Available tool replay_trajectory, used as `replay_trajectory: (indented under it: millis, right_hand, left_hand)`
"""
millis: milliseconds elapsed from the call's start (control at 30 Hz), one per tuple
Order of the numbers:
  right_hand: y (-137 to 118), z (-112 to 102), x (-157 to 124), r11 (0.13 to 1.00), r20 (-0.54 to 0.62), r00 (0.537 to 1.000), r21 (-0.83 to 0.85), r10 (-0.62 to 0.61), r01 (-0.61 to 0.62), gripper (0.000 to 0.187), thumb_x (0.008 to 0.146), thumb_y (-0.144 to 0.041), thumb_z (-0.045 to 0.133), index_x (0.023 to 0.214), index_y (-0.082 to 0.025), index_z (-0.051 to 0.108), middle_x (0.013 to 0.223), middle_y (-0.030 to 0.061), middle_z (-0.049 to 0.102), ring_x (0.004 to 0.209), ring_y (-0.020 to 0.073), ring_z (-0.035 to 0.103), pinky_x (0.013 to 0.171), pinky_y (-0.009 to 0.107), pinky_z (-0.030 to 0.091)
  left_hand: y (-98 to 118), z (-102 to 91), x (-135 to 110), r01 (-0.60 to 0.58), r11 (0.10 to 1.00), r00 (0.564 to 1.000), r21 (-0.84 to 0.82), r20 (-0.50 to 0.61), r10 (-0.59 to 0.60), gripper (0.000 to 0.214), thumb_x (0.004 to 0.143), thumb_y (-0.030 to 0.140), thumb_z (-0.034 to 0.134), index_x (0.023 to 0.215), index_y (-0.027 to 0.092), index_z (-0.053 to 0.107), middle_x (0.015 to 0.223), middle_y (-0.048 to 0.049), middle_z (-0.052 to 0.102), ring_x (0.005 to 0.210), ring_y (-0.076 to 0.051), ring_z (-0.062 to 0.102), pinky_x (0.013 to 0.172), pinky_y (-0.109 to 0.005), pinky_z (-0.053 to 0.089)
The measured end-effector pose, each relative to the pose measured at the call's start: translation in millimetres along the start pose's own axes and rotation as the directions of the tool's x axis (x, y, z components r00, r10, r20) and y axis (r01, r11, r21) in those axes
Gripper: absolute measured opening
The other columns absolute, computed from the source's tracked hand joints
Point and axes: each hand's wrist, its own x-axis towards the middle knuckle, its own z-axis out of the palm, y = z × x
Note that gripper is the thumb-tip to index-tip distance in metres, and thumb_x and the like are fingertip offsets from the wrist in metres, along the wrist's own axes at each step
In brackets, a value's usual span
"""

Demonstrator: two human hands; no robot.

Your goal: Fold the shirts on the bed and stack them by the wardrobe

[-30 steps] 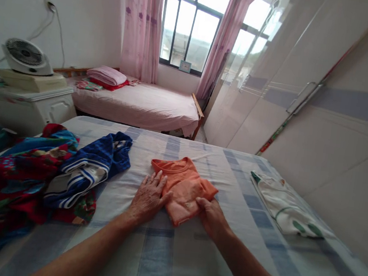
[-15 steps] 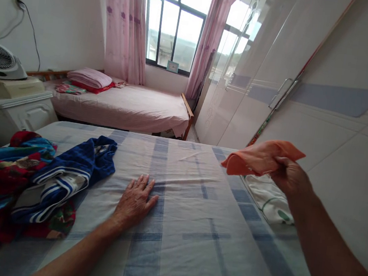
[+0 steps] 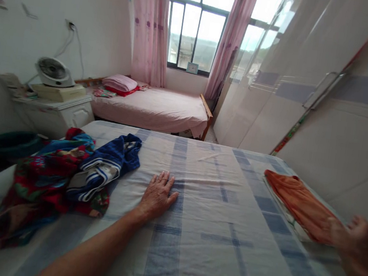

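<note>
My left hand (image 3: 158, 194) lies flat and open on the blue-and-white checked bed sheet (image 3: 199, 248), fingers stretched out, holding nothing. A folded orange garment (image 3: 299, 204) lies at the bed's right edge on top of a folded white garment (image 3: 290, 217). My right hand (image 3: 357, 240) hovers just beside the near end of the orange garment, blurred, its fingers spread and apart. To the left of my left hand lies a heap of clothes: a blue striped garment (image 3: 105, 166) over a red flowered cloth (image 3: 46, 174).
A glossy wardrobe (image 3: 343, 113) runs along the bed's right side. A second bed with a pink sheet (image 3: 155, 109) stands under the window. At the left, a white cabinet (image 3: 60, 110) carries a small fan (image 3: 53, 72). A dark green basin (image 3: 10, 144) sits on the floor.
My right hand carried the folded orange garment from the middle of the bed to the right edge, laid it on the white garment and let go. My left hand stayed flat on the sheet.
</note>
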Motion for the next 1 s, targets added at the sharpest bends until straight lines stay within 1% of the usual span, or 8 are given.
replay_trajectory:
  millis: [67, 100, 200, 333, 500, 633, 833, 1000]
  right_hand:
    - [-33, 32, -8, 1.000, 0.059, 0.998, 0.005, 0.000, 0.000, 0.076, 0.072, -0.047, 0.053, 0.138, -0.013, 0.038, 0.129, 0.0279, 0.047, 0.118, 0.0395, 0.047, 0.090, 0.052, 0.040]
    - [-54, 49, -17, 0.997, 0.146, 0.986, 0.026, -0.076, 0.073, 0.073, 0.074, -0.049, 0.050, 0.138, -0.016, 0.038, 0.132, 0.0239, 0.046, 0.120, 0.0377, 0.046, 0.092, 0.050, 0.040]
    - [-114, 93, -54, 0.925, 0.343, 0.860, 0.135, -0.379, 0.354, 0.066, 0.081, -0.052, 0.035, 0.136, -0.016, 0.038, 0.136, 0.0172, 0.044, 0.124, 0.0331, 0.043, 0.100, 0.047, 0.037]
    - [-155, 137, -93, 0.847, 0.464, 0.734, 0.072, -0.496, 0.527, 0.061, 0.086, -0.049, 0.026, 0.132, -0.013, 0.044, 0.139, 0.0134, 0.043, 0.130, 0.0283, 0.036, 0.104, 0.047, 0.032]
    - [-152, 163, -96, 0.740, 0.537, 0.665, -0.108, -0.519, 0.664, 0.058, 0.089, -0.046, 0.021, 0.135, -0.019, 0.044, 0.144, 0.0080, 0.039, 0.133, 0.0267, 0.032, 0.106, 0.047, 0.026]
    - [-148, 165, -90, 0.722, 0.537, 0.661, -0.131, -0.524, 0.679, 0.059, 0.090, -0.046, 0.018, 0.137, -0.020, 0.042, 0.144, 0.0058, 0.039, 0.133, 0.0249, 0.032, 0.106, 0.046, 0.027]
    - [-148, 165, -92, 0.710, 0.504, 0.660, -0.123, -0.557, 0.693, 0.058, 0.090, -0.044, 0.018, 0.134, -0.017, 0.046, 0.141, 0.0072, 0.044, 0.131, 0.0246, 0.035, 0.106, 0.044, 0.028]
    - [-146, 165, -93, 0.703, 0.478, 0.657, -0.109, -0.583, 0.703, 0.055, 0.091, -0.042, 0.021, 0.132, -0.017, 0.048, 0.139, 0.0082, 0.045, 0.129, 0.0246, 0.037, 0.105, 0.044, 0.028]
  left_hand:
    - [-1, -0.1, 0, -0.002, 1.000, 1.000, -0.012, -0.003, 0.002, 0.058, 0.089, 0.048, 0.038, 0.136, 0.015, 0.042, 0.145, -0.0135, 0.037, 0.136, -0.027, 0.028, 0.111, -0.045, 0.021]
    - [-1, 0.2, 0, 0.000, 1.000, 1.000, -0.018, -0.004, 0.000, 0.058, 0.088, 0.049, 0.038, 0.136, 0.016, 0.042, 0.145, -0.0133, 0.036, 0.136, -0.026, 0.027, 0.111, -0.045, 0.020]
    - [-3, 1.5, 0, 0.012, 0.999, 1.000, -0.039, -0.005, -0.012, 0.060, 0.088, 0.052, 0.038, 0.136, 0.017, 0.041, 0.145, -0.0133, 0.036, 0.136, -0.027, 0.027, 0.112, -0.045, 0.019]
    - [-3, 3.0, -2, 0.008, 0.998, 1.000, -0.065, -0.019, -0.009, 0.060, 0.088, 0.053, 0.036, 0.136, 0.017, 0.041, 0.145, -0.0137, 0.036, 0.136, -0.027, 0.027, 0.111, -0.045, 0.019]
    - [-14, -0.3, 0, -0.011, 0.998, 0.999, -0.065, -0.040, 0.008, 0.053, 0.090, 0.052, 0.034, 0.131, 0.021, 0.046, 0.142, -0.0101, 0.041, 0.133, -0.026, 0.032, 0.109, -0.050, 0.022]
    - [-41, -18.1, 7, 0.196, 0.980, 0.976, 0.023, -0.106, -0.193, 0.042, 0.090, 0.042, 0.038, 0.122, 0.018, 0.053, 0.135, -0.0110, 0.049, 0.127, -0.026, 0.039, 0.106, -0.050, 0.025]
    - [-87, -57.2, 4, 0.468, 0.871, 0.833, 0.150, -0.403, -0.378, 0.037, 0.079, 0.022, 0.054, 0.114, 0.010, 0.056, 0.126, -0.0176, 0.052, 0.118, -0.031, 0.043, 0.102, -0.049, 0.026]
    - [-114, -70.7, -6, 0.591, 0.805, 0.729, -0.054, -0.390, -0.562, 0.020, 0.078, 0.014, 0.049, 0.089, 0.010, 0.065, 0.101, -0.0186, 0.062, 0.108, -0.034, 0.051, 0.092, -0.049, 0.036]
